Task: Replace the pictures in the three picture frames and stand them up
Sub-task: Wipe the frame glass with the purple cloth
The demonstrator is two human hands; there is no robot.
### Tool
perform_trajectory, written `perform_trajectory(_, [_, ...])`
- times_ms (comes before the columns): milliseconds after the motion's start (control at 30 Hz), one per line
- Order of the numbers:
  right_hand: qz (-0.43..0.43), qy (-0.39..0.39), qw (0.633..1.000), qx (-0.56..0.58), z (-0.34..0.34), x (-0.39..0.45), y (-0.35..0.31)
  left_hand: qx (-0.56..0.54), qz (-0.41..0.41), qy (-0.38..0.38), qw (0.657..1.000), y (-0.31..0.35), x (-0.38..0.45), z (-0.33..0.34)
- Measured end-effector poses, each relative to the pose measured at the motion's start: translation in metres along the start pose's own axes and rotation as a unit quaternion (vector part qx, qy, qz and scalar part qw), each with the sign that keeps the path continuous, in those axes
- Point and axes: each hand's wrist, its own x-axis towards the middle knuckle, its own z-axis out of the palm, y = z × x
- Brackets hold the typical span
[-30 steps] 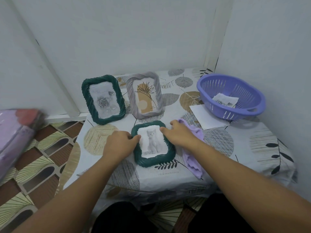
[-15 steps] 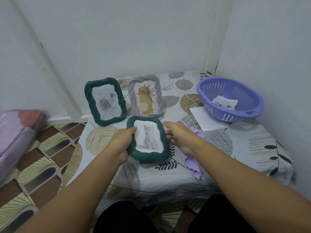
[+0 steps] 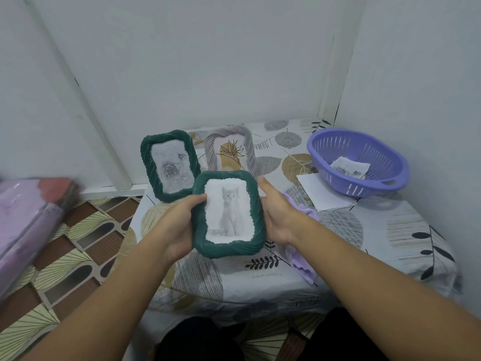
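Note:
I hold a green frame with a grey kitten picture (image 3: pixel 229 214) up above the table, its face toward me. My left hand (image 3: pixel 179 225) grips its left edge, thumb on the front rim. My right hand (image 3: pixel 278 211) holds the right edge, its fingers behind the frame. Behind it a second green frame with a rose picture (image 3: pixel 170 165) stands upright at the back left. A grey frame with a leaf drawing (image 3: pixel 230 151) stands beside that one, partly hidden by the held frame.
A purple basket (image 3: pixel 357 162) with loose pictures sits at the back right, a white sheet (image 3: pixel 321 194) beside it. A lilac cloth (image 3: pixel 300 252) lies under my right wrist. The patterned tablecloth (image 3: pixel 377 230) covers a small table in a wall corner. A pink bundle (image 3: pixel 28 220) is at the left.
The kitten frame lay flat on the table; both hands have lifted it and tilted it up toward me.

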Motion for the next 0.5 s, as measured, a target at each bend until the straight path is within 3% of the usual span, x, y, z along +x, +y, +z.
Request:
perform_trajectory(100, [-0.039,0.018,0.999,0.033,-0.005,0.0,-0.007,0.006,0.014,-0.041,0.999,0.004,0.001,0.0])
perform_trajectory(233, [-0.108,0.028,0.994,-0.008,-0.014,-0.008,-0.018,0.018,0.04,-0.072,0.996,0.01,0.005,0.013])
perform_trajectory(500, [-0.193,0.127,0.972,-0.046,-0.059,-0.012,-0.057,0.039,0.052,-0.081,0.995,0.026,0.035,0.075])
